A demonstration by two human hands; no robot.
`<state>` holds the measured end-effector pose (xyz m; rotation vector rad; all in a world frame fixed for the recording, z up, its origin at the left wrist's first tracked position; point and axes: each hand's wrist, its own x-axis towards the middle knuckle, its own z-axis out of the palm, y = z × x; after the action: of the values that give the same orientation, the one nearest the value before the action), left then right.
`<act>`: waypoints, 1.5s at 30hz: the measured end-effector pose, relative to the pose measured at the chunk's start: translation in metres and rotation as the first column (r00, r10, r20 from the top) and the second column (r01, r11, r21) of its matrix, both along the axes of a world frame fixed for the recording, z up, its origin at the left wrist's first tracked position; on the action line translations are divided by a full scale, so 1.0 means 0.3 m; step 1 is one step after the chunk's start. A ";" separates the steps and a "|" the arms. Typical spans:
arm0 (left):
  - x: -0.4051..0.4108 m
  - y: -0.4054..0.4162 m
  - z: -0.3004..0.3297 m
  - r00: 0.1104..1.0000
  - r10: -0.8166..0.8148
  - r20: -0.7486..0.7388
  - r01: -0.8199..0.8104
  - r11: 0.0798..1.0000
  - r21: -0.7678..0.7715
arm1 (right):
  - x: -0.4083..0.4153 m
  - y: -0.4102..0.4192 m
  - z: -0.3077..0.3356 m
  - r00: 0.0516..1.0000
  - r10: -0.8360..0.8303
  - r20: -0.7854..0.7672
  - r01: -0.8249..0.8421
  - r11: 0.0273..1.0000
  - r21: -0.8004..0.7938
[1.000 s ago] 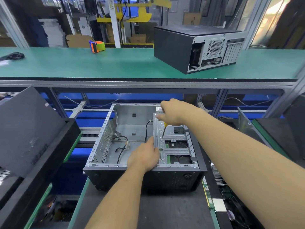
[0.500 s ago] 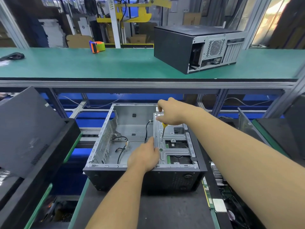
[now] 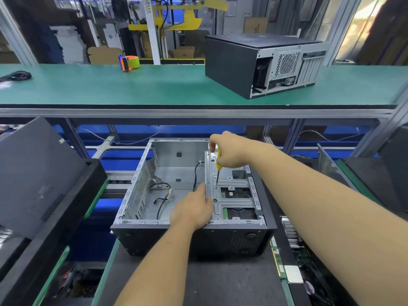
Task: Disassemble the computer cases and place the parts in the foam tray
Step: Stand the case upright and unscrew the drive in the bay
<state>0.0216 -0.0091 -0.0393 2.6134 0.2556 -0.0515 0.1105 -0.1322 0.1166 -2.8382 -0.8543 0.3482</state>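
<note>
Green matting covered the upper counter [image 3: 154, 89]; below it the open computer case [image 3: 176, 195] lay on its side, directly under both hands; the right hand [image 3: 229, 151] was curled round a yellow screwdriver [image 3: 218, 164], tip on the drive bracket [image 3: 229, 191]; the left hand [image 3: 192, 208] gripped that bracket's near edge; stamped sheet steel, stiff, probably light yet sharp-edged, likely best held by its folded rim; thin black cables [image 3: 163, 199] trailed inside.
</note>
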 end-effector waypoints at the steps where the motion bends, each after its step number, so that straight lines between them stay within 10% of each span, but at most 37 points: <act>1: 0.001 0.000 -0.001 1.000 0.003 0.000 -0.003 1.000 0.001 | -0.003 0.004 -0.002 0.999 -0.027 0.038 0.028 0.999 -0.026; 39: 0.002 -0.004 -0.007 1.000 -0.021 -0.001 0.021 1.000 0.014 | -0.019 0.001 -0.011 0.997 0.027 0.074 -0.029 0.999 0.034; 45: 0.066 0.036 0.000 0.992 0.081 0.095 -0.050 0.956 -0.290 | -0.024 -0.001 -0.022 0.989 -0.025 0.147 0.027 1.000 -0.009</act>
<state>0.0414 0.0017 -0.0392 2.3081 0.2747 0.0684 0.1031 -0.1325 0.1100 -2.9114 -0.8426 0.1426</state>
